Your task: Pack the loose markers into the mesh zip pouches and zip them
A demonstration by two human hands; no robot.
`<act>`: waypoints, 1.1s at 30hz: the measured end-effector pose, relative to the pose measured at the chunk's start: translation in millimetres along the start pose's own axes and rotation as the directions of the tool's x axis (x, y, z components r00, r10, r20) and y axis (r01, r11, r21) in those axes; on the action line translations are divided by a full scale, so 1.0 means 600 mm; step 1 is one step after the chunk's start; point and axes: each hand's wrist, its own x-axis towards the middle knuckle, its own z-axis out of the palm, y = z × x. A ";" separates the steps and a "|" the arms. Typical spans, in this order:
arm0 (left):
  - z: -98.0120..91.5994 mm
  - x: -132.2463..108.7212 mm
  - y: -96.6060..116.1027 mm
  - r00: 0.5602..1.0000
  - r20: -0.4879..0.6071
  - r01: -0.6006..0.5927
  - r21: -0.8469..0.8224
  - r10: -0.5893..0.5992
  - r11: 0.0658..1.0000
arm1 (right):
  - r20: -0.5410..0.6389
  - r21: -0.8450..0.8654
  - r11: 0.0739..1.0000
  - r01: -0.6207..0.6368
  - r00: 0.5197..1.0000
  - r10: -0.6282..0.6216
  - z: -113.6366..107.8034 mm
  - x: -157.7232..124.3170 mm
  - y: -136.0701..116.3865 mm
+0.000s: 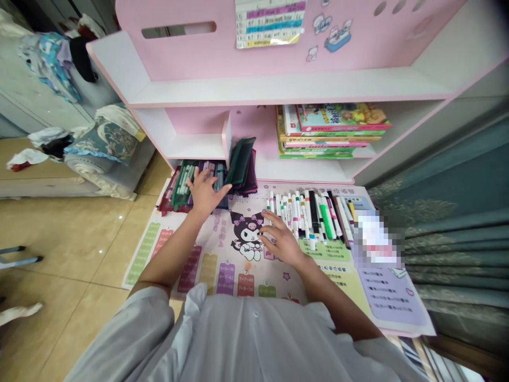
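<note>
Along the mat's (246,284) edge, left hand (204,193) on pouches (181,188), right hand (281,239) by markers (306,217), both open, empty.

markers (297,215): smooth plastic | pouches (240,162): matt cloth | desk mat (222,278): glossy laminated paper | shelf (278,90): smooth painted wood

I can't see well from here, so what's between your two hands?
In the head view, a Kuromi picture printed on the desk mat lies between the left hand and the right hand.
</note>
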 end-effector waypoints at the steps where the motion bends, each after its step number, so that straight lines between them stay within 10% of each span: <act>1: 0.009 -0.002 0.006 0.999 0.026 -0.025 0.010 0.025 1.000 | -0.001 -0.003 1.000 -0.001 1.000 0.001 -0.001 0.000 0.001; 14: 0.049 -0.003 0.014 0.998 -0.068 0.014 -0.047 -0.017 0.999 | 0.001 0.003 1.000 -0.003 1.000 0.003 0.006 -0.001 0.003; 27: -0.024 -0.067 -0.007 0.932 -0.349 0.072 -0.077 -0.094 0.994 | -0.182 -0.021 1.000 0.018 0.983 -0.021 -0.007 0.008 -0.017; 33: -0.049 -0.146 -0.067 0.890 -0.442 -0.146 -0.040 0.114 0.988 | -0.335 -0.098 0.990 0.105 0.933 -0.133 -0.059 0.050 -0.072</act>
